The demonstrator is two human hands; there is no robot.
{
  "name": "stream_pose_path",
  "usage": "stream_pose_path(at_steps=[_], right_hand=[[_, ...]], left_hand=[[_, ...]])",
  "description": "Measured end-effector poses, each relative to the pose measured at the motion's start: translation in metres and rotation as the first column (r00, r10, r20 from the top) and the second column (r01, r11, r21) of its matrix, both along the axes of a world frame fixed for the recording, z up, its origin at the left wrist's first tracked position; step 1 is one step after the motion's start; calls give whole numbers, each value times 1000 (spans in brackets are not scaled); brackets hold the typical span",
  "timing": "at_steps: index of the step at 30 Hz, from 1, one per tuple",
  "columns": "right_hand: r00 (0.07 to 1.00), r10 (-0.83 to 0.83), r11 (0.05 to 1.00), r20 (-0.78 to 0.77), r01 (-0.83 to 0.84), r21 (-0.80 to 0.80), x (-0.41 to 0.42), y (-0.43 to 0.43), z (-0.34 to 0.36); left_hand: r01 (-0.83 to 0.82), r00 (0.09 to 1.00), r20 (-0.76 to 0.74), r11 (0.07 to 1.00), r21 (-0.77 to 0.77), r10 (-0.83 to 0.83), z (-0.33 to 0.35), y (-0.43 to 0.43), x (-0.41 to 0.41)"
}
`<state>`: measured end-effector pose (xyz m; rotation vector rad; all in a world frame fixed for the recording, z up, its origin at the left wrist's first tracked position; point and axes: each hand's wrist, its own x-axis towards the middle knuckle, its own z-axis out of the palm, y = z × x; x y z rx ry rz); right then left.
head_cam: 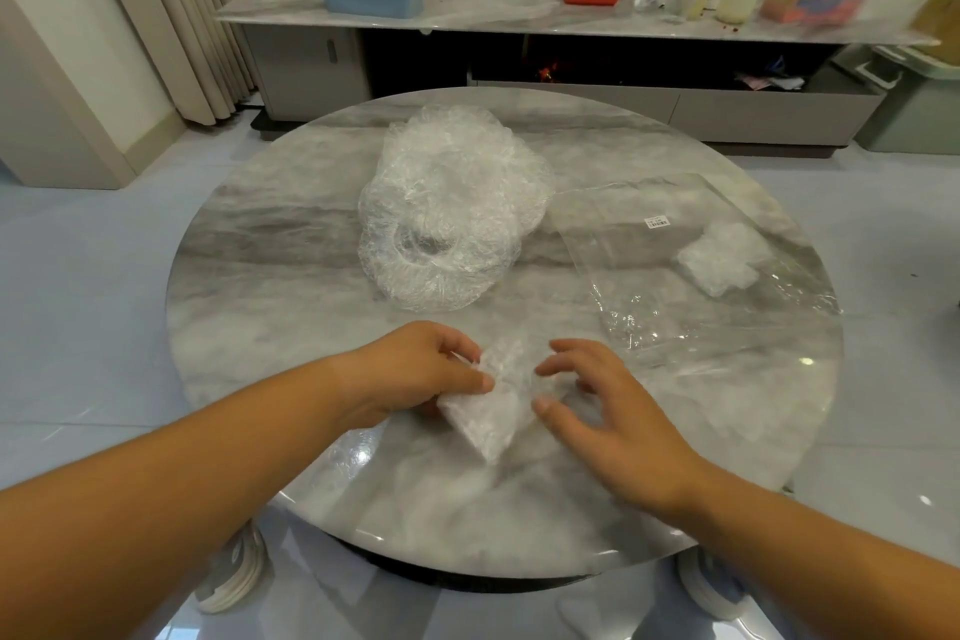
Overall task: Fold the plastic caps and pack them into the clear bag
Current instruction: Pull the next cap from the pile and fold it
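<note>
Pinching a cap, left hand; right hand splayed; clear bag holding, seemingly, folded caps.

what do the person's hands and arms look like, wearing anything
The left hand and right hand are bare: no gloves, rings, watch or bracelets. The arms are bare too, with no sleeves in view. The nails look short and unpainted.

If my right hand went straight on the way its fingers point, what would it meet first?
Likely the folded cap the left hand pinches; the right hand sits just beside it.
</note>
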<state>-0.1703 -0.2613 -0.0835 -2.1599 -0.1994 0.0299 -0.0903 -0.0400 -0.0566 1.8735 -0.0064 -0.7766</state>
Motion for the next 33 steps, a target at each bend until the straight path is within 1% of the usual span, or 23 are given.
stream_pose_path(at_steps=[1,2,3,5,7,9,11,13,15,17,19,21,24,28,30,33], right_hand=[[991,-68,983,-117,86,162,3,3,5],[972,-96,940,-214,159,302,7,4,10],[953,-94,890,-289,210,404,10,5,14],[918,-26,769,-395,271,579,13,7,23],[889,45,662,-457,316,679,13,11,29],[867,79,620,-491,343,706,10,14,32],[862,83,601,-501,358,715,8,16,34],[871,76,603,-485,347,718,6,17,34],[889,70,636,-452,309,707,4,16,36],[903,79,691,-422,255,677,3,16,37],[907,81,766,-413,208,608,3,17,36],[905,51,816,-422,206,540,5,20,33],[898,-42,802,-438,292,522,8,21,31],[887,-130,781,-444,367,505,13,16,28],[891,-140,795,-432,361,487,14,14,26],[925,-95,863,-367,260,433,9,11,28]], left_hand=[[-38,998,-50,995,-96,34,0,-1,-2],[-69,995,-86,983,-170,55,1,-2,-5],[-89,993,-100,972,-219,68,1,-3,-7],[-106,993,-83,957,-270,87,3,-6,-12],[-121,992,-61,949,-293,108,3,-7,-15],[-134,991,-45,944,-302,126,3,-7,-19],[-150,988,-32,940,-305,148,3,-8,-22],[-184,982,-13,939,-290,188,1,-9,-23],[-202,978,1,944,-261,210,-1,-8,-23],[-196,979,13,952,-236,205,-3,-7,-23],[-178,982,19,957,-229,187,-4,-7,-24],[-150,987,25,963,-225,159,-4,-7,-26],[-132,991,0,968,-215,135,-5,-7,-26],[-167,983,-111,961,-222,145,-6,-6,-26],[-180,977,-155,956,-231,147,-6,-7,-26],[-191,970,-190,958,-215,151,-4,-5,-22]])
